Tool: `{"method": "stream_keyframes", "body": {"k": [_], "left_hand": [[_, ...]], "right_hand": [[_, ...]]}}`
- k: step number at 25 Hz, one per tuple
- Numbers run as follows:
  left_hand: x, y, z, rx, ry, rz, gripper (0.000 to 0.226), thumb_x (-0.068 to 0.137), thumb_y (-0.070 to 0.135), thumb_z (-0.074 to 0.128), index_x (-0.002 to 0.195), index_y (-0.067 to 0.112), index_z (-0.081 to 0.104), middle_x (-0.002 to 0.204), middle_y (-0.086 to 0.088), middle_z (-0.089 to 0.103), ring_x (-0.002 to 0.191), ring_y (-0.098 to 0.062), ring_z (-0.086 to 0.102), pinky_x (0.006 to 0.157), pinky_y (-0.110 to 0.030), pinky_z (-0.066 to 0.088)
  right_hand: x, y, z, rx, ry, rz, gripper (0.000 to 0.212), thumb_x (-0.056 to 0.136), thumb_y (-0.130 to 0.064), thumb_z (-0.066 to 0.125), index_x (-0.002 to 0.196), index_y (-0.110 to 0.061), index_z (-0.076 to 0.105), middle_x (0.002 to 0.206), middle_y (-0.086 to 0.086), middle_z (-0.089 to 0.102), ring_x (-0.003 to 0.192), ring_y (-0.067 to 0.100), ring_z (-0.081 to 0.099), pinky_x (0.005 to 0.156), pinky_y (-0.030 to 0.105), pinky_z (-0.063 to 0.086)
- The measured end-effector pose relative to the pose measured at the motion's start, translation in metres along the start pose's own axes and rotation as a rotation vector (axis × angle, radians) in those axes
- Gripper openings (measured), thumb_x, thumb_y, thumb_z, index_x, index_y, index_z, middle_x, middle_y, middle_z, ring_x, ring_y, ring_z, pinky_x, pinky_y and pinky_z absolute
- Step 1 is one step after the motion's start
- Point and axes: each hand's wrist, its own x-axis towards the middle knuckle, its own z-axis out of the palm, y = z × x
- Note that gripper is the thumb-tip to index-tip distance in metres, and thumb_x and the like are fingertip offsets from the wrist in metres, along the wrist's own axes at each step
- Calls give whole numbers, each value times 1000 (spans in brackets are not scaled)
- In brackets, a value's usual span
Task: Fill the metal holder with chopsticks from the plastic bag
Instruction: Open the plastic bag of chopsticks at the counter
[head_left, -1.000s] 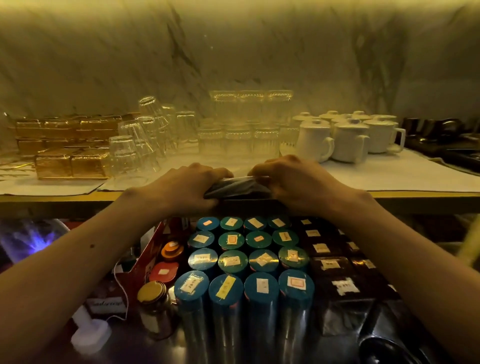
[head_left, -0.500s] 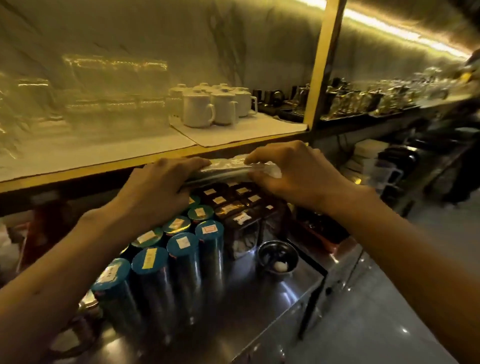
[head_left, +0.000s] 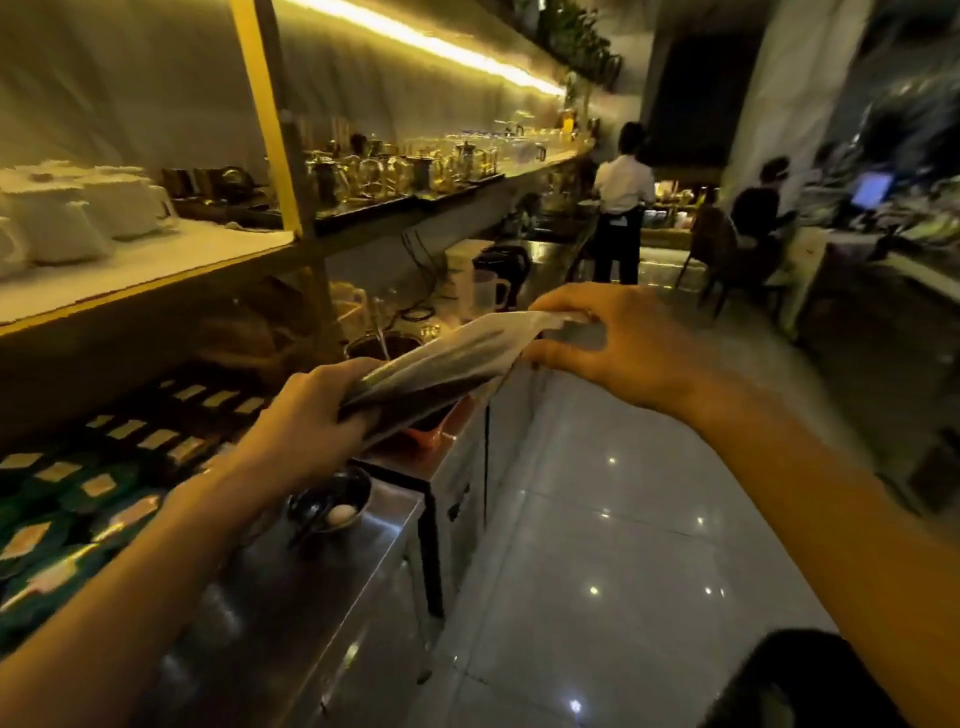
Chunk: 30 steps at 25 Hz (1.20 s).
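A clear plastic bag (head_left: 447, 358) packed with dark chopsticks hangs in the air between my hands, slanting up to the right. My left hand (head_left: 306, 421) grips its lower end over the steel counter's edge. My right hand (head_left: 618, 348) pinches the bag's upper, loose end over the aisle floor. No metal holder is recognisable in this blurred view.
A steel counter (head_left: 311, 597) runs along the left with labelled tins (head_left: 78, 499) and a small dark bowl (head_left: 332, 504). White teapots (head_left: 78, 213) stand on the shelf above. The tiled aisle (head_left: 623, 519) stretches ahead, with one person standing (head_left: 621, 208) and another seated (head_left: 758, 218) farther down.
The view has swung right, from facing the shelf to looking down the aisle. Both hands carried the bag off the shelf edge, and the right hand has risen, tilting it.
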Motion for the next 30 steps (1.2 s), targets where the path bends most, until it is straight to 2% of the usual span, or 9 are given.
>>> {"method": "stream_keyframes", "body": {"k": [4, 8, 10, 14, 17, 20, 23, 27, 30], "left_hand": [[30, 84, 83, -217, -173, 66, 24, 85, 15, 65, 102, 32, 65, 81, 5, 72, 74, -2, 68, 65, -21, 54], [51, 189, 187, -393, -364, 74, 16, 85, 10, 66, 96, 20, 69, 84, -8, 73, 79, -19, 71, 75, -39, 59], [55, 236, 234, -455, -467, 59, 15, 86, 6, 65, 97, 16, 68, 88, -13, 73, 82, -25, 71, 78, -41, 60], [54, 324, 324, -625, -666, 63, 20, 86, 3, 65, 96, 20, 70, 88, -11, 74, 83, -27, 72, 73, -36, 61], [36, 387, 378, -806, -883, 83, 30, 88, 0, 60, 113, 16, 67, 97, -9, 75, 93, -27, 71, 75, -30, 59], [17, 426, 422, -928, -1039, 39, 34, 89, -2, 56, 115, 18, 66, 103, -7, 73, 99, -25, 69, 77, -27, 57], [5, 461, 464, -978, -1193, -38, 34, 87, -1, 57, 116, 16, 66, 107, -12, 71, 98, -27, 69, 76, -32, 58], [-5, 500, 509, -1076, -1438, -42, 41, 83, 2, 66, 124, 6, 60, 118, -22, 67, 106, -36, 66, 83, -37, 59], [-5, 530, 537, -1108, -1434, 7, 40, 82, 10, 69, 121, 4, 62, 115, -21, 69, 106, -34, 67, 82, -35, 58]], "right_hand": [[-88, 84, -71, 32, 130, 259, 42, 88, -36, 66, 128, -26, 55, 116, -13, 54, 103, 2, 50, 81, 11, 42], [-193, 183, -125, 132, 87, 586, 66, 87, -36, 68, 143, -23, 36, 139, 0, 49, 122, 18, 51, 102, 40, 46], [-247, 219, -143, 140, -7, 772, 71, 87, -38, 67, 145, -19, 32, 134, -1, 48, 123, 21, 50, 101, 34, 42], [-357, 268, -167, 203, 47, 977, 69, 83, -42, 70, 140, -20, 38, 130, 7, 54, 117, 21, 55, 99, 35, 47], [-419, 287, -188, 459, 266, 1063, 69, 80, -37, 75, 138, -25, 39, 122, 2, 59, 102, 7, 61, 78, 21, 52], [-469, 292, -202, 678, 546, 1219, 84, 73, -39, 80, 142, -25, 34, 125, 3, 57, 110, 15, 57, 89, 34, 49], [-521, 292, -214, 825, 826, 1266, 71, 60, -38, 81, 123, -21, 53, 121, 3, 62, 110, 21, 61, 98, 47, 49], [-566, 290, -225, 781, 990, 1230, 46, 73, -20, 80, 114, -16, 60, 114, 9, 68, 101, 23, 69, 89, 46, 56], [-581, 293, -234, 598, 1076, 1276, 44, 75, -17, 81, 114, -14, 59, 111, 10, 68, 98, 21, 69, 81, 41, 60]]}}
